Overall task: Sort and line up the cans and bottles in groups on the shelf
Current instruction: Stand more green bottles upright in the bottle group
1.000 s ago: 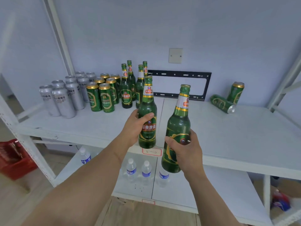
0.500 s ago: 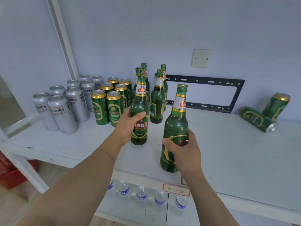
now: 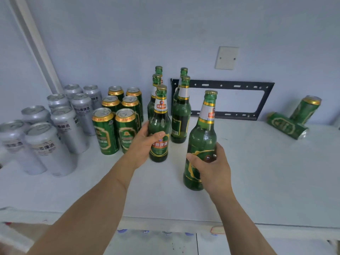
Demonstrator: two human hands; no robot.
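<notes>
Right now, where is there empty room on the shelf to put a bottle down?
The widest bare patch of shelf lies between the bottle in the right hand and the two tipped green cans. The front strip is also bare. The left side is crowded with silver cans and upright green cans.

Both bottles I'm holding, one in my left hand (image 3: 145, 142) and one in my right hand (image 3: 211, 173), are glossy green glass with gold foil collars and smooth paper-looking labels. Silver cans (image 3: 46, 144) read as matt brushed metal; green cans (image 3: 104, 131) are shinier, gold-rimmed metal. Shelf (image 3: 257, 172) looks smooth, matt white, probably painted board; bracket (image 3: 230, 83) is matt black metal.
</notes>
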